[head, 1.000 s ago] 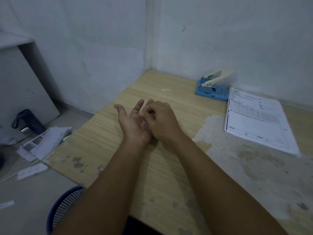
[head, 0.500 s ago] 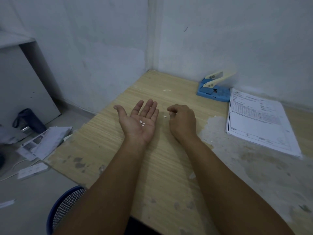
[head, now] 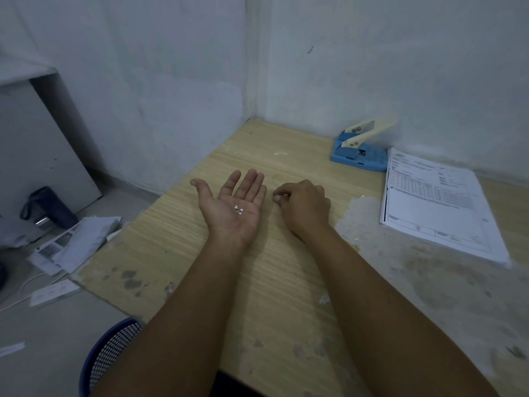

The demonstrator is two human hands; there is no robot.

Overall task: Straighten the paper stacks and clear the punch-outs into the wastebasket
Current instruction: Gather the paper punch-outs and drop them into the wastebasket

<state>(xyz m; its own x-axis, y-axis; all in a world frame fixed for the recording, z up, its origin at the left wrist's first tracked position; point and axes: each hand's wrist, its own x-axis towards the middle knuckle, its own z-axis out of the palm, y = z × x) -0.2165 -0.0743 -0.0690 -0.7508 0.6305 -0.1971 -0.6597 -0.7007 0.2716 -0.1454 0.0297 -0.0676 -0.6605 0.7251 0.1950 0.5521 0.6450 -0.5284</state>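
My left hand (head: 229, 209) lies palm up on the wooden table (head: 286, 282), fingers spread, with a few tiny white punch-outs (head: 238, 209) resting in the palm. Just to its right my right hand (head: 305, 207) rests knuckles up on the table, fingers curled and thumb pinched against forefinger; nothing shows between them. A squared stack of printed paper (head: 438, 207) lies at the right by the wall. The blue mesh wastebasket (head: 111, 356) stands on the floor at the table's near left corner, partly hidden by my left forearm.
A blue hole punch (head: 359, 151) with a cream lever sits by the back wall, left of the stack. A small white scrap (head: 325, 299) lies beside my right forearm. On the floor at left are loose papers (head: 77, 242), a power strip (head: 54, 292) and a dark bottle (head: 48, 207).
My right hand has lifted off my left palm and moved right onto the table, leaving the punch-outs in view on the palm. The left hand has stayed put.
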